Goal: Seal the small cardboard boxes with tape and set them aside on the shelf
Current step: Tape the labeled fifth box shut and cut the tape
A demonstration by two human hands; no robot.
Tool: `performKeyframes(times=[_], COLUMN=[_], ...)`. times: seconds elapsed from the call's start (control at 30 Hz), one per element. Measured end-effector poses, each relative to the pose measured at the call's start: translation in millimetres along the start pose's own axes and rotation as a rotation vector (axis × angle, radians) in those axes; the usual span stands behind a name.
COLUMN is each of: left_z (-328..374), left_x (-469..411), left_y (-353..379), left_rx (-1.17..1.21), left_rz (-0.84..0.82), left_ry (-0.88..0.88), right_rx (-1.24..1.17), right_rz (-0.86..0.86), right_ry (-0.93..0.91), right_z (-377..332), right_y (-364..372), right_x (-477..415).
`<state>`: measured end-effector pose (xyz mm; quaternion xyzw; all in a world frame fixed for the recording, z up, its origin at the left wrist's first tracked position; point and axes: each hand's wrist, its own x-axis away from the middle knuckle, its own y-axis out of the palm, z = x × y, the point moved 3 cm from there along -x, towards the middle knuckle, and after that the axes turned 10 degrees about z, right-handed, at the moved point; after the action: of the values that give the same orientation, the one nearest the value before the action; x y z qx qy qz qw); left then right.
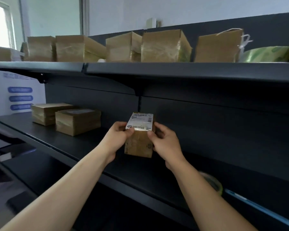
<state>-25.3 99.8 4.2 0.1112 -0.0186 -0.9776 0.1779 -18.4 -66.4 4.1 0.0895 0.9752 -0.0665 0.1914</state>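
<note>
Shelving [207, 114] of dark metal fills the view: above the lower shelf [83, 145] a row of taped boxes [163, 47] is cut off at both ends, and two taped boxes [77, 121] sit on its left part. Over its middle the small cardboard box [138, 145] is upright, though whether it rests there cannot be told, with the left hand [118, 138] and right hand [166, 143] curled round its sides, thumbs pinching its top front edge. Below the shelf a tape roll [213, 180] is half hidden by the right forearm [200, 194]; the box's white label [139, 121] is too blurred to read.
</note>
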Motion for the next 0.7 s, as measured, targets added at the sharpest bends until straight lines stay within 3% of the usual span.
performKeyframes(times=[0.37, 0.7], left_z=[-3, -23], left_x=[-62, -128], left_y=[-112, -152], left_rx=[0.053, 0.056], left_rz=[0.016, 0.036], left_ry=[-0.041, -0.079], right_rx=[0.013, 0.066], right_rz=[0.039, 0.032], right_ry=[0.035, 0.060], right_z=[-11, 7], right_y=[133, 209], right_x=[3, -38])
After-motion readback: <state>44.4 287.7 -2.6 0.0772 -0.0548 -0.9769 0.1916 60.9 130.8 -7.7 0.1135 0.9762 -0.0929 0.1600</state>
